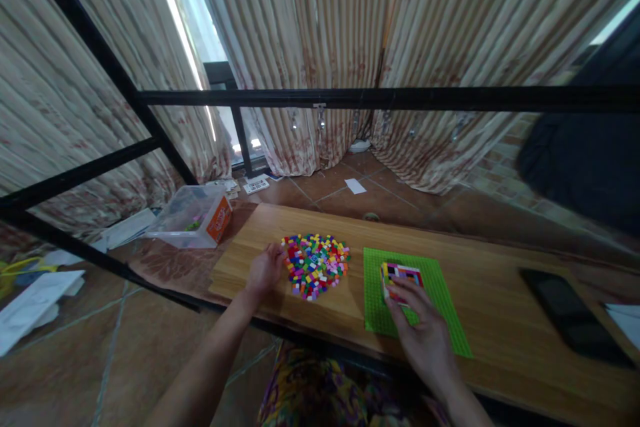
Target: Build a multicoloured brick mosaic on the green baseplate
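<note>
A heap of small toy bricks point(316, 265) in many colours is spread on the wooden bench. My left hand point(265, 270) is at its left edge with the fingers drawn together; whatever they may hold is too small to make out. On a green studded baseplate point(373, 310) stands a low square toy brick build point(403, 271) with white, red, yellow and dark bricks along its sides. My right hand point(423, 323) reaches over its near side, with thumb and fingers closed at its front left part. The hand hides much of the build's near side.
A dark phone-like slab point(575, 313) lies on the right of the wooden bench point(495, 300). Beyond the left end sits a clear plastic box point(187, 213) with an orange label. A black metal bar point(350, 99) crosses above, before patterned curtains point(320, 20). Papers lie on the tiled floor.
</note>
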Available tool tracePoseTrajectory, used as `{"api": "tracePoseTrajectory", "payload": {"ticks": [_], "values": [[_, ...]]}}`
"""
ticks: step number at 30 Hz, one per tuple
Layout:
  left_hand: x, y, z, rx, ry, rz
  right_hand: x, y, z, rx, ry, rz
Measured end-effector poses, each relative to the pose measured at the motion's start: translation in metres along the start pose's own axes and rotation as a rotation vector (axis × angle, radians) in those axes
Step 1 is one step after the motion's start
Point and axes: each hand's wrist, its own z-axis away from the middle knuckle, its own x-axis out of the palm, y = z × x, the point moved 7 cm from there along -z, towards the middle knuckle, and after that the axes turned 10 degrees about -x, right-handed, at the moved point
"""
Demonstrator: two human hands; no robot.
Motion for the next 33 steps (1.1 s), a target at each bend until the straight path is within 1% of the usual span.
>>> {"api": "tracePoseTrajectory", "payload": {"ticks": [2,4,5,8,9,11,12,14,17,20,22,27,28,30,33], "values": [[-0.009,0.001,0.001,-0.052,0.025,0.183,0.005,-0.002,0.004,0.012,-0.016,-0.017],[-0.013,0.005,0.009,-0.142,0.025,0.468,0.011,-0.005,0.008,0.033,-0.045,-0.060],[-0.011,0.010,0.016,-0.201,0.007,0.638,0.015,-0.008,0.009,0.052,-0.064,-0.096],[0.005,0.048,0.055,-0.231,-0.120,0.845,0.028,-0.019,0.011,0.139,-0.101,-0.247],[0.013,0.064,0.071,-0.236,-0.183,0.890,0.031,-0.023,0.011,0.175,-0.095,-0.302],[0.031,0.095,0.103,-0.303,-0.347,1.100,0.037,-0.031,0.009,0.248,-0.074,-0.407],[0.037,0.108,0.116,-0.315,-0.402,1.159,0.039,-0.034,0.008,0.275,-0.055,-0.461],[0.041,0.130,0.132,-0.293,-0.448,1.195,0.040,-0.039,0.007,0.310,-0.024,-0.562],[0.038,0.146,0.138,-0.220,-0.456,1.168,0.035,-0.040,0.008,0.330,0.017,-0.642],[0.036,0.151,0.135,-0.176,-0.451,1.109,0.029,-0.036,0.010,0.358,0.051,-0.644],[0.037,0.153,0.136,-0.175,-0.468,1.086,0.027,-0.033,0.013,0.395,0.066,-0.651],[0.054,0.150,0.145,-0.274,-0.576,1.130,0.032,-0.017,0.031,0.550,0.072,-0.758],[0.059,0.148,0.148,-0.299,-0.592,1.128,0.031,-0.012,0.036,0.568,0.068,-0.746],[0.068,0.142,0.150,-0.339,-0.614,1.103,0.022,0.002,0.045,0.581,0.085,-0.652],[0.080,0.134,0.149,-0.344,-0.613,1.040,-0.003,0.022,0.045,0.522,0.126,-0.430]]}}
